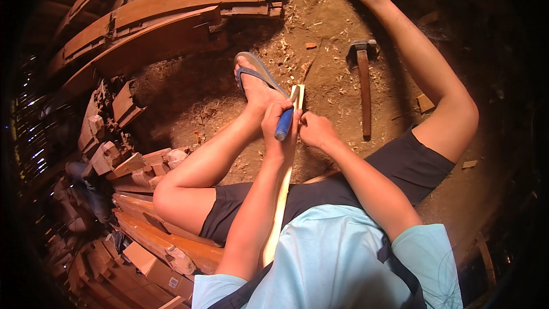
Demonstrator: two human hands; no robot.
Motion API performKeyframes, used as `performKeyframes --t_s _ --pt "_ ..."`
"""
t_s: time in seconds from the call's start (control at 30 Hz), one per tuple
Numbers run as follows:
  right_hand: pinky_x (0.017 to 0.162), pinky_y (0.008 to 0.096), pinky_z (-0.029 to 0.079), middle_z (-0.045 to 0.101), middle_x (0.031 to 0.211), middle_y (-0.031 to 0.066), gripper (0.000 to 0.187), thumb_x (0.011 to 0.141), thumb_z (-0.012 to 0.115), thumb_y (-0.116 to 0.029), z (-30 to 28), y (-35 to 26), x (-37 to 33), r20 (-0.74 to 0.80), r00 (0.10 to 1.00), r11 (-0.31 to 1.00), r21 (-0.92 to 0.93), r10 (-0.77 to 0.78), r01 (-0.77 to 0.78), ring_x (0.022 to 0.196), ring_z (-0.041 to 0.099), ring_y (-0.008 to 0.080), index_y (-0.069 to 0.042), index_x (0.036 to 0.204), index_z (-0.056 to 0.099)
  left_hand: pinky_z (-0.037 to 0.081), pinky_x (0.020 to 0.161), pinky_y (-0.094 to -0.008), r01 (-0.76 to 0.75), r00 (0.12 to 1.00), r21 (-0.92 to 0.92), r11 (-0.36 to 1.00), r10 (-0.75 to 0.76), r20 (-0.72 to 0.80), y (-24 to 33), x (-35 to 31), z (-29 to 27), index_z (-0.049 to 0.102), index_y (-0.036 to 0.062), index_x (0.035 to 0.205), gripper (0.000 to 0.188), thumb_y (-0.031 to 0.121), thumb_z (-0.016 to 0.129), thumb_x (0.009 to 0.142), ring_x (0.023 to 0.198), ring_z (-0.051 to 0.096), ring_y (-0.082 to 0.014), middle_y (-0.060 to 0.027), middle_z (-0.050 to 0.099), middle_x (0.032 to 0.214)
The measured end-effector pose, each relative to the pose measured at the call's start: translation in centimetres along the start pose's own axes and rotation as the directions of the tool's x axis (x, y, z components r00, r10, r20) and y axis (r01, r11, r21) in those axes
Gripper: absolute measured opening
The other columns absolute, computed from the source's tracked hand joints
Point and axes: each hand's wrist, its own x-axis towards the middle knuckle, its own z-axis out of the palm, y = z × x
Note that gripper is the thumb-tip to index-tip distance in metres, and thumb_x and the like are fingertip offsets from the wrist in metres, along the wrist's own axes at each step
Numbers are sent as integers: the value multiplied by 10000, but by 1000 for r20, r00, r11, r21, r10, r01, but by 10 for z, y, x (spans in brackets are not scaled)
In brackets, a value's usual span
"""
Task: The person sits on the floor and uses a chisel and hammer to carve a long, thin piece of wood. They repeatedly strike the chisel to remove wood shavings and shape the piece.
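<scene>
A long pale strip of wood [279, 209] runs from beside my body, between my legs, to its far end near my left foot. My left hand [273, 119] is closed around a chisel with a blue handle [283, 125]. The chisel's metal end lies over the far end of the strip, and the same hand rests against the wood. My right hand [318, 131] is closed just right of the strip, close to my left fingers. Its fingertips are turned in, so what it holds, if anything, is hidden. A wooden-handled hammer [364, 88] lies on the ground ahead to the right.
Long reddish-brown boards [171, 3] lie at the far left. Broken wood pieces [106, 157] are heaped by my left knee, with more timbers [154, 237] behind. Shavings litter the dirt floor [326, 17]. A small wood block [424, 103] lies near my right leg.
</scene>
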Motion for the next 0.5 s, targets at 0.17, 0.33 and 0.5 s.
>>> performKeyframes --t_s 0.17,0.33,0.5 --pt "988 524 370 448 1298 170 428 860 562 -267 -51 10 4 -469 871 957 -157 146 -246 1199 465 352 -84 1241 491 478 795 -329 18 999 69 997 -16 -33 2 3 0 573 -16 910 176 25 705 800 861 617 -246 -148 643 907" --pt "967 553 368 385 1301 146 531 862 604 -245 -69 52 35 -633 671 882 40 386 -470 1237 434 346 -93 1310 363 478 786 -337 43 999 89 995 -41 -23 5 5 -4 592 -6 893 158 36 709 795 856 622 -261 -156 646 883" --pt "976 539 381 409 1321 168 609 848 660 -300 -66 65 52 -536 712 852 25 452 -523 1229 466 345 -98 1311 320 485 739 -337 -23 996 89 996 31 -84 0 8 -2 604 -10 886 150 61 707 803 792 633 -265 -152 643 829"
